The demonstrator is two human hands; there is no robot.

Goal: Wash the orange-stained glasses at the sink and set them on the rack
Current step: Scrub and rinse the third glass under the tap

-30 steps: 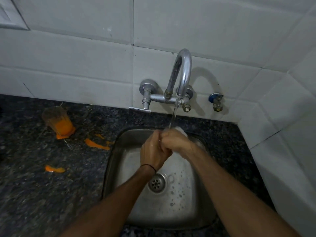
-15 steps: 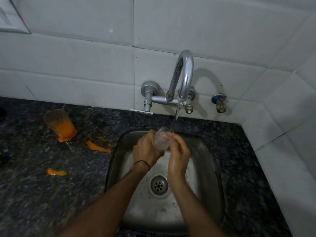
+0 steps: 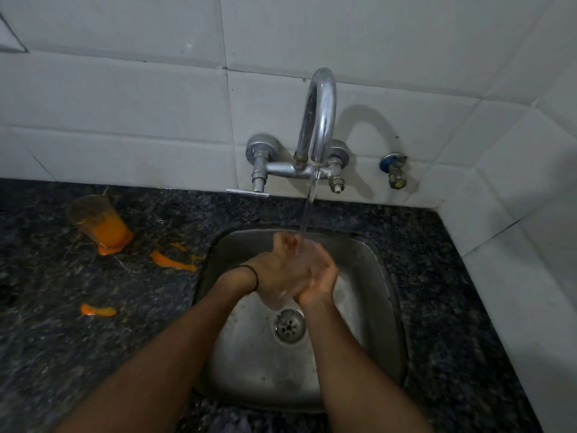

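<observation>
Both hands are over the steel sink (image 3: 385, 295), pressed around a clear glass (image 3: 277, 299) under the running water. My left hand (image 3: 274, 267) wraps the glass from the left and my right hand (image 3: 320, 276) cups it from the right, palm up. Only the glass's blurred lower end shows between the hands. The stream from the faucet (image 3: 320, 120) lands at the fingertips. A second glass (image 3: 100, 225) holding orange liquid stands on the dark counter at the left, apart from the hands. No rack is in view.
Orange spills lie on the speckled counter: a puddle at the second glass's base (image 3: 109, 247), a streak (image 3: 173, 261) near the sink's left edge, and a smaller blob (image 3: 98, 310) closer to me. A blue-capped tap (image 3: 394, 170) juts from the tiled wall. The drain (image 3: 289, 325) sits below the hands.
The hands have turned around the glass and dropped slightly lower in the sink; the glass, visible at the top between the fingers half a second ago, is now mostly covered. The water keeps running.
</observation>
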